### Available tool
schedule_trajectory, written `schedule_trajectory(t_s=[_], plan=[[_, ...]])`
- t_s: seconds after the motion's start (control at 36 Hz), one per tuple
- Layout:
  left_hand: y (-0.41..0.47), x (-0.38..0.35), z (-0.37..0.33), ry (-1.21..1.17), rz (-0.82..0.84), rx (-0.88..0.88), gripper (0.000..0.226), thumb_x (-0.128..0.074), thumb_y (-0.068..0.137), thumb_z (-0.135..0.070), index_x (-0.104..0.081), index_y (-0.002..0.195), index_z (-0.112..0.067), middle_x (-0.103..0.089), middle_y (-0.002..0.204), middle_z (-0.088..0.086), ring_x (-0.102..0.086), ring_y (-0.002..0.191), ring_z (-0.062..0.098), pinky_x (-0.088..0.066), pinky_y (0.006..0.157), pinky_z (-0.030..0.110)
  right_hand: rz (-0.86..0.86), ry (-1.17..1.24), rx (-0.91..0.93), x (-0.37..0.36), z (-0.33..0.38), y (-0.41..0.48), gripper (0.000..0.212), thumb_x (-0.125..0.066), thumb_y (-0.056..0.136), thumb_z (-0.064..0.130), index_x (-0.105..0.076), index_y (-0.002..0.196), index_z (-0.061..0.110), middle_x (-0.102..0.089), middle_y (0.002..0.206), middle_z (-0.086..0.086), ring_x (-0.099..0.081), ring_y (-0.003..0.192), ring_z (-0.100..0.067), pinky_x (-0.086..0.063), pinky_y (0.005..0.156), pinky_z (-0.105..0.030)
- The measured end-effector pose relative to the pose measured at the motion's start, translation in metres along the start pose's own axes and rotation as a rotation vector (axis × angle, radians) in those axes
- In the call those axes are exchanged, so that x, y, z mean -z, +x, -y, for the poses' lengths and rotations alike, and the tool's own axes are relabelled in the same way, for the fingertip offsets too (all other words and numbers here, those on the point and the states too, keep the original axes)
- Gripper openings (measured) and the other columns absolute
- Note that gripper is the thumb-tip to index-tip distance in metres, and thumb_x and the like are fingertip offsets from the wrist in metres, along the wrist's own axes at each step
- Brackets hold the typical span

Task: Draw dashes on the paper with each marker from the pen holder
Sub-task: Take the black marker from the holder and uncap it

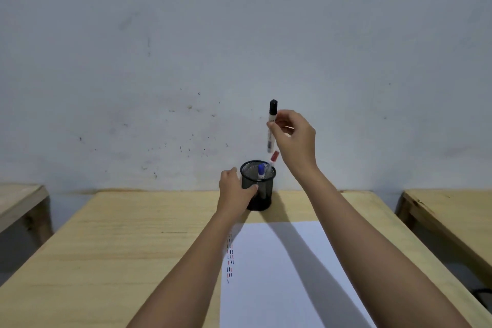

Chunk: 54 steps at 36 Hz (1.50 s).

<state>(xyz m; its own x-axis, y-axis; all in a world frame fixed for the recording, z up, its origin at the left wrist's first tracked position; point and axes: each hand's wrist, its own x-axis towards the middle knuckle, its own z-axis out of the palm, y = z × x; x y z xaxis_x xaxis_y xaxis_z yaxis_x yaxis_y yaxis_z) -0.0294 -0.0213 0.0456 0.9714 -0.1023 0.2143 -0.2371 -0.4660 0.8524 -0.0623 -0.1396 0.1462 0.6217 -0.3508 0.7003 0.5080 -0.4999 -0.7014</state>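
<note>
Black-capped marker (272, 125) is hanging upright above the holder (258, 186), right hand (292, 138) fingers pinching its barrel; left hand (234, 186) is gripping the holder's left side; paper (279, 274) is lying nearer than the holder.

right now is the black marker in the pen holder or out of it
Out. The right hand holds the black marker above the pen holder, cap up.
</note>
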Motion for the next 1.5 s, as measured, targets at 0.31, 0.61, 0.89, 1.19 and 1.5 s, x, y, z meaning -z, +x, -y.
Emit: schedule_trajectory(t_s=[0.31, 0.61, 0.89, 1.19, 1.5], plan=[[-0.041, 0.058, -0.06, -0.533, -0.057, -0.221, 0.022, -0.049, 0.095, -0.028, -0.066, 0.084, -0.019, -0.064, 0.078, 0.002, -0.06, 0.076, 0.016, -0.051, 0.084, 0.034, 0.285, -0.317, 0.175, 0.034, 0.003, -0.055, 0.023, -0.057, 0.088, 0.008, -0.067, 0.109, 0.013, -0.055, 0.092, -0.003, -0.048, 0.092, -0.019, -0.036, 0.082, -0.011], [-0.079, 0.057, -0.06, -0.48, 0.001, -0.281, 0.012, -0.065, 0.085, -0.018, -0.071, 0.075, -0.024, -0.072, 0.077, -0.001, -0.068, 0.081, 0.019, -0.054, 0.09, 0.044, 0.336, -0.457, 0.269, 0.058, 0.009, -0.085, 0.026, -0.059, 0.089, 0.014, -0.066, 0.114, 0.017, -0.06, 0.1, -0.005, -0.052, 0.098, -0.021, -0.05, 0.079, -0.036], [-0.085, 0.06, -0.054, -0.805, -0.022, -0.146, 0.014, -0.059, 0.089, -0.011, -0.067, 0.094, -0.002, -0.068, 0.083, 0.009, -0.067, 0.068, 0.005, -0.055, 0.077, 0.015, 0.025, -0.032, -0.138, 0.084, 0.012, -0.095, 0.033, -0.078, 0.073, 0.021, -0.067, 0.104, 0.018, -0.068, 0.098, 0.001, -0.062, 0.094, -0.011, -0.046, 0.083, -0.015], [-0.091, 0.047, -0.046, -0.803, 0.009, -0.115, 0.012, -0.06, 0.089, -0.016, -0.069, 0.088, -0.007, -0.068, 0.082, 0.008, -0.067, 0.069, 0.004, -0.055, 0.075, 0.014, -0.21, 0.861, -0.633, 0.073, 0.007, -0.115, 0.014, -0.065, 0.083, 0.004, -0.059, 0.093, 0.012, -0.067, 0.09, -0.004, -0.063, 0.084, -0.014, -0.055, 0.074, -0.016], [-0.087, 0.04, -0.036, -0.752, 0.11, -0.127, 0.011, -0.056, 0.09, -0.01, -0.066, 0.093, -0.005, -0.068, 0.082, 0.008, -0.069, 0.072, 0.005, -0.055, 0.074, 0.014, -0.108, 1.04, -0.735, 0.044, -0.001, -0.123, 0.006, -0.055, 0.091, 0.005, -0.055, 0.096, 0.006, -0.068, 0.101, -0.009, -0.064, 0.099, -0.014, -0.055, 0.083, -0.018]])
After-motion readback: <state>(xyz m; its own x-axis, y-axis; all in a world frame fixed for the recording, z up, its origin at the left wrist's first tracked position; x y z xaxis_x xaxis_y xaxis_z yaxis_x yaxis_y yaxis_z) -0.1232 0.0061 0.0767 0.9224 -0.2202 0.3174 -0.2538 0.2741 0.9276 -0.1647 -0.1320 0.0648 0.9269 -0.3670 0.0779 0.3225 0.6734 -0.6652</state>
